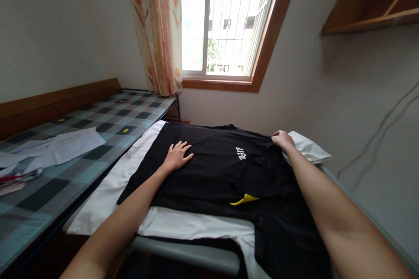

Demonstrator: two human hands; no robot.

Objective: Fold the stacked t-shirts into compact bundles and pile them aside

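Observation:
A black shirt (203,161) with white print on its right part and a small yellow patch lies spread over a white cloth (183,223) on a table (186,250). My left hand (177,156) rests flat on the shirt's left part, fingers spread. At the shirt's far right edge, my right hand (283,139) is closed, pinching the black fabric. White fabric also shows just beyond my right hand. One black sleeve hangs toward me at the lower right.
On the left stands a bed (131,113) with a checked cover, bearing papers (75,144) and a red strap. A curtain (163,30) and a barred window are ahead. A wooden shelf (376,22) and loose cables are on the right wall.

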